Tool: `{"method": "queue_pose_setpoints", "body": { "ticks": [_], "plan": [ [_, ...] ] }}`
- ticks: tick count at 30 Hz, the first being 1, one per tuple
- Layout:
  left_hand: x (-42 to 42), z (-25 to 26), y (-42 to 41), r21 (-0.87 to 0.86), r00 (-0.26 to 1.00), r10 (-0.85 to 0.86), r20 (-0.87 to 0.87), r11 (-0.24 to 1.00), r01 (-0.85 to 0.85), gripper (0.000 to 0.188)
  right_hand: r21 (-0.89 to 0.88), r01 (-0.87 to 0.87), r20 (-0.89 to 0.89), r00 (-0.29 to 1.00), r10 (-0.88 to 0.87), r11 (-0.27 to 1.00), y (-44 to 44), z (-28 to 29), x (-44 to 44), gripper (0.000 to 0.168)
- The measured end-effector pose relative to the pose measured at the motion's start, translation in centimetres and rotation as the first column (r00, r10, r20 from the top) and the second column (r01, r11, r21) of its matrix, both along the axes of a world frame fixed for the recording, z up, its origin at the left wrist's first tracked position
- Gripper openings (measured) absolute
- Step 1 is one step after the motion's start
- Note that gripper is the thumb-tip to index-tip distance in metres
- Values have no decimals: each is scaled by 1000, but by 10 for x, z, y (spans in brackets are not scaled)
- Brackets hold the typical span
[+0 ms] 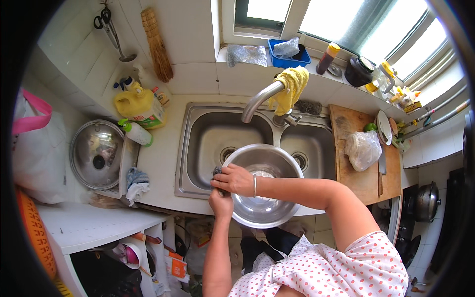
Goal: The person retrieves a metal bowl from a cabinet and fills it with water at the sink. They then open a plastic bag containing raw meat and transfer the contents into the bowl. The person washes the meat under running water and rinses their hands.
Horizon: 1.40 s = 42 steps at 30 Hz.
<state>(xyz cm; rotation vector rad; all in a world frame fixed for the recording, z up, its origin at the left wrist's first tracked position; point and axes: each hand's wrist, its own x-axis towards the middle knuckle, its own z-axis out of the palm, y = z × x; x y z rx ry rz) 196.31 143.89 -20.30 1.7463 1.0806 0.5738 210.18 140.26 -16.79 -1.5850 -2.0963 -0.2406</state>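
A large stainless steel bowl (pixel 265 219) sits tilted over the front of a double sink (pixel 207 148). At its left rim my left hand (pixel 221 204) grips the bowl's edge area, with a dark grey scouring pad (pixel 217 171) between the two hands. My right hand (pixel 235 180), with a silver bangle at the wrist, presses on the pad from above, fingers curled over it. How much of the pad each hand holds is hidden by the fingers. Above the sink curves a steel faucet (pixel 259 100) with a yellow cloth (pixel 293 87) draped over its bend.
Right of the sink lies a wooden cutting board (pixel 345 148) with a plastic bag (pixel 363 150) and a knife (pixel 382 167). To the left stand a green-topped pump bottle (pixel 137 133), a yellow jug (pixel 139 104) and a glass pot lid (pixel 97 154). Another scouring pad (pixel 308 107) rests behind the faucet.
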Motion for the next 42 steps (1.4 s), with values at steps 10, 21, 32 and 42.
{"method": "queue_pose_setpoints", "body": {
  "ticks": [10,21,32,42],
  "plan": [
    [-1,1,-31,-55,976,204,80,978,-200,8,-230,716,236,698,-676,659,-57,-20,89,38],
    [1,-5,-21,-2,973,138,183,990,-140,12,-129,72,1,997,-73,989,-10,2,-16,45],
    [-17,6,-78,-139,975,158,157,981,-136,27,-252,436,71,899,-433,864,-13,-20,95,24],
    [-6,1,-18,9,995,88,48,996,-89,8,-69,168,-29,985,-170,983,1,-12,5,36]
  ]
}}
